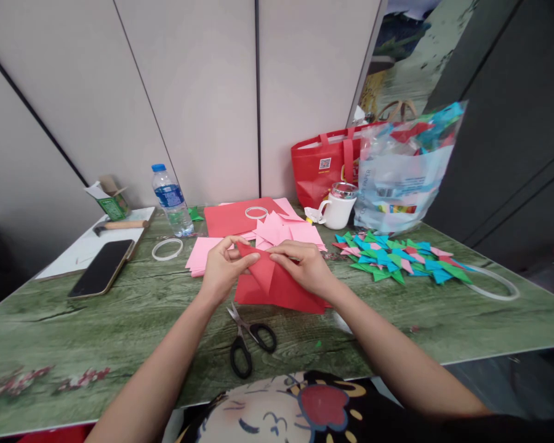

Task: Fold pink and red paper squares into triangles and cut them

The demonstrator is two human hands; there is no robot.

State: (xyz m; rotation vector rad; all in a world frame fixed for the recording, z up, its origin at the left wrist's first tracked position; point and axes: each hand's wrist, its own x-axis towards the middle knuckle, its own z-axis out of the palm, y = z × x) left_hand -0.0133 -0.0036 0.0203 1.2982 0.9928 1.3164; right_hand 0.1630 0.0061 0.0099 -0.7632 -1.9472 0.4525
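Observation:
Between my two hands is a folded piece of red paper [262, 274], its lower end tapering to a point. The thumb and fingers of my left hand [224, 264] pinch its left side. On the right edge, my right hand [305, 264] grips the same paper with thumb and fingertips. Below the folded piece lie flat red sheets [290, 298] on the table. Pink paper squares [200, 255] are stacked behind my left hand, and folded pink pieces [277, 229] rest just beyond my fingers. Scissors [242, 335] with black handles lie partly spread nearer my body.
At left are a phone [101, 267], a hammer [122, 226], a white tape roll [167, 248] and a water bottle [172, 203]. To the right stand a white mug [339, 209], a red bag [318, 166], a plastic bag [397, 178] and many-coloured folded pieces [397, 255].

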